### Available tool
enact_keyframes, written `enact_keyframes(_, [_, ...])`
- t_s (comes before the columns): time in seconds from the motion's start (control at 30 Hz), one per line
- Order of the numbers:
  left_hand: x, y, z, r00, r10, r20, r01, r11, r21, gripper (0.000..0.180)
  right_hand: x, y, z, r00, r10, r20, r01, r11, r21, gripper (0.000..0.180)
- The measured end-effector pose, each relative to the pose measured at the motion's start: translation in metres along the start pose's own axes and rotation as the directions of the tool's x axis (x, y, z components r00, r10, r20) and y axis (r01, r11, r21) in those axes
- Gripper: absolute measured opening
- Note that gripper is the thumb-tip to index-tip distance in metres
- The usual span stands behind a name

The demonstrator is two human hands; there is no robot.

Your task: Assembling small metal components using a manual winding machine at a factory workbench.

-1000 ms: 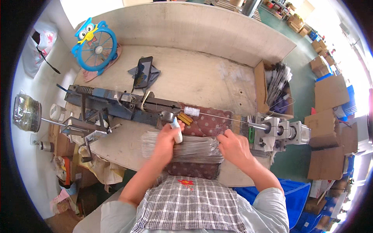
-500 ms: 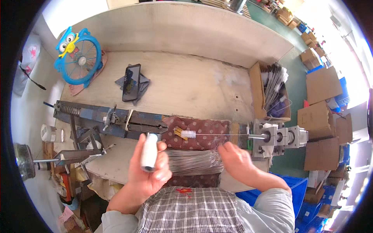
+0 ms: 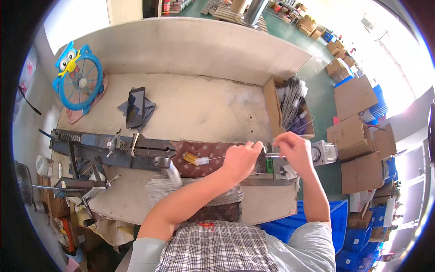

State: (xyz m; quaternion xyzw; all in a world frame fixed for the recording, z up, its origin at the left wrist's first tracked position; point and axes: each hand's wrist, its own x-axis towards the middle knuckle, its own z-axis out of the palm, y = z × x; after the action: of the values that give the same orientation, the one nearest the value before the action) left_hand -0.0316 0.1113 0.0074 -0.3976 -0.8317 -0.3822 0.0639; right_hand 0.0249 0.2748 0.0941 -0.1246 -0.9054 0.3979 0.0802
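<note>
A thin wire brush (image 3: 202,161) with white bristles lies across the dotted brown cloth (image 3: 217,148). Its wire runs right and disappears behind my left hand (image 3: 240,161), whose fingers are curled closed just left of the metal chuck (image 3: 273,155). What those fingers grip is hidden. My right hand (image 3: 295,152) is over the chuck, fingertips bent together around something too small to make out. The two hands are close but apart. Yellow pieces (image 3: 190,158) lie beside the bristles. To the left, a white handle (image 3: 173,175) hangs free at the end of the clamp mechanism (image 3: 152,147).
A bundle of wires (image 3: 158,189) lies under my left forearm. Behind the chuck stands a cardboard box (image 3: 273,106) of finished brushes. A phone (image 3: 135,108) and a blue owl-shaped fan (image 3: 82,83) are on the bench; a blue bin (image 3: 337,222) stands at the right.
My left hand has let go of the white handle and moved right to the chuck. My right hand has risen from the wire bundle to the chuck. The view has shifted.
</note>
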Motion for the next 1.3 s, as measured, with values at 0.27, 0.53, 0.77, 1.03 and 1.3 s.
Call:
enact_keyframes(0.27, [0.041, -0.029, 0.034, 0.994, 0.046, 0.096, -0.075, 0.940, 0.332, 0.038, 0.015, 0.018, 0.022, 0.966, -0.254, 0.041, 0.242, 0.843, -0.480, 0.016])
enact_keyframes(0.53, [-0.012, -0.002, -0.028, 0.830, -0.202, 0.519, 0.557, 0.256, -0.790, 0.038, 0.033, 0.024, -0.009, 0.802, -0.247, 0.543, 0.411, 0.889, -0.202, 0.020])
enact_keyframes(0.77, [-0.031, -0.006, -0.047, 0.829, -0.407, 0.382, 0.503, 0.248, -0.828, 0.035, 0.045, 0.014, 0.011, 0.681, -0.431, 0.592, 0.588, 0.804, -0.090, 0.013])
enact_keyframes(1.03, [-0.072, -0.005, -0.078, 0.732, -0.667, 0.141, 0.300, 0.130, -0.945, 0.028, 0.042, -0.039, 0.080, 0.587, -0.695, 0.415, 0.702, 0.692, 0.165, 0.012])
enact_keyframes(1.3, [-0.169, -0.067, -0.084, 0.375, -0.660, 0.651, 0.078, -0.678, -0.731, 0.040, 0.031, -0.076, 0.168, 0.636, -0.751, 0.179, 0.752, 0.655, 0.077, 0.007])
